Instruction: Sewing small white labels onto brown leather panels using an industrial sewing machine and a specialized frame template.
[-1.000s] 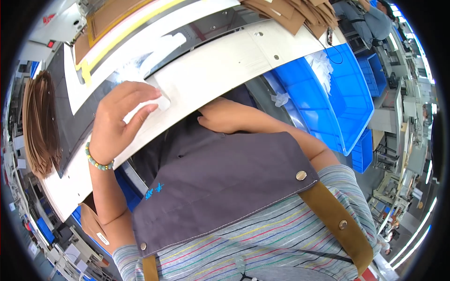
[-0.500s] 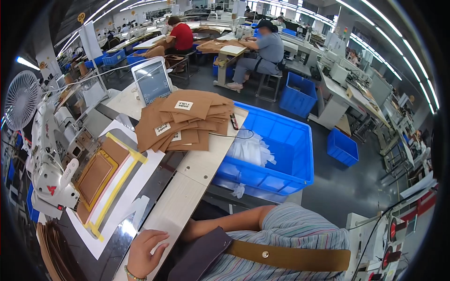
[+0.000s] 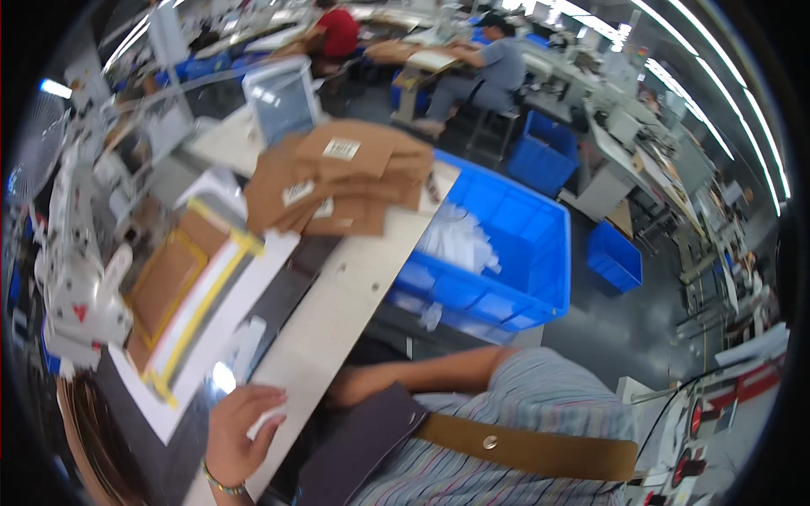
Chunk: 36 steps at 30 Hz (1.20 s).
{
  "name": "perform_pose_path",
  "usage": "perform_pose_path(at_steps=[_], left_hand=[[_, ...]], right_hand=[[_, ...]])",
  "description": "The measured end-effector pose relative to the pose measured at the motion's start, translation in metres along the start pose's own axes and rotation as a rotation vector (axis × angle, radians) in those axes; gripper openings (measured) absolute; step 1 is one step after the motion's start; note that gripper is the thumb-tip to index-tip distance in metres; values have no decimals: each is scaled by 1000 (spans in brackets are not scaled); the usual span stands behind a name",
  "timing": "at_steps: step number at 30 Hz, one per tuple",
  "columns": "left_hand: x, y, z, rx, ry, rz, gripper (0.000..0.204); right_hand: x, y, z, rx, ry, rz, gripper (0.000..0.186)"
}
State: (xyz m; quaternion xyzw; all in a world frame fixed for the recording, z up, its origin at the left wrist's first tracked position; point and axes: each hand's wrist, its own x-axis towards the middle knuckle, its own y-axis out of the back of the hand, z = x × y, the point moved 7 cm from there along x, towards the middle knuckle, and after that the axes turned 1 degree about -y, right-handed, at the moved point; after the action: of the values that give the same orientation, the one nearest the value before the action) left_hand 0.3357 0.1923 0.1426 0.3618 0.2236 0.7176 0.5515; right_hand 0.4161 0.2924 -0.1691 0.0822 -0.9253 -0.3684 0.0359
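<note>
My left hand (image 3: 240, 432) is over the near edge of the work table (image 3: 316, 325), with a beaded band at its wrist. Its fingers are bent and apart from the thumb, and I see nothing held. From the striped sleeve my right forearm reaches across under the table edge; my right hand (image 3: 350, 387) shows only in part, its fingers hidden. Beyond my left hand lies a brown panel inside a yellow frame (image 3: 175, 282) on a white sheet (image 3: 253, 261), beside the white sewing machine head (image 3: 84, 295). A pile of brown pieces (image 3: 354, 181) with pale labels lies farther along the table.
A blue crate (image 3: 540, 244) with crumpled white material (image 3: 460, 240) stands right of the table. A tablet (image 3: 283, 105) is propped behind the pile. Brown strips (image 3: 93, 438) hang at lower left. Two people sit working at far tables; more blue crates stand on the floor.
The view has shifted and blurred, so the table, pile and crate sit a little higher in it. My left hand appears slightly farther left and up; the right arm keeps its pose.
</note>
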Motion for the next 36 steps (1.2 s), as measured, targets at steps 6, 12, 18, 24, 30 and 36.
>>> perform_pose_path(at_steps=[6, 12, 18, 24, 30, 36], left_hand=[[8, 34, 57, 14, -269, 157, 24], [73, 14, 112, 92, -300, -30, 25], [13, 30, 108, 134, -296, -23, 24], [-11, 44, 118, 192, -293, -22, 24], [45, 10, 115, 260, -269, 11, 23], [48, 7, 114, 309, -259, 33, 23]], right_hand=[[-97, 142, -15, 0, -311, 277, 42], [-64, 70, 21, 272, -488, 359, 78], [-44, 60, 44, 374, -407, 505, 73], [-41, 47, 63, 390, -529, 390, 77], [-30, 40, 59, 215, -634, 249, 85], [-32, 33, 79, 96, -609, 184, 86]])
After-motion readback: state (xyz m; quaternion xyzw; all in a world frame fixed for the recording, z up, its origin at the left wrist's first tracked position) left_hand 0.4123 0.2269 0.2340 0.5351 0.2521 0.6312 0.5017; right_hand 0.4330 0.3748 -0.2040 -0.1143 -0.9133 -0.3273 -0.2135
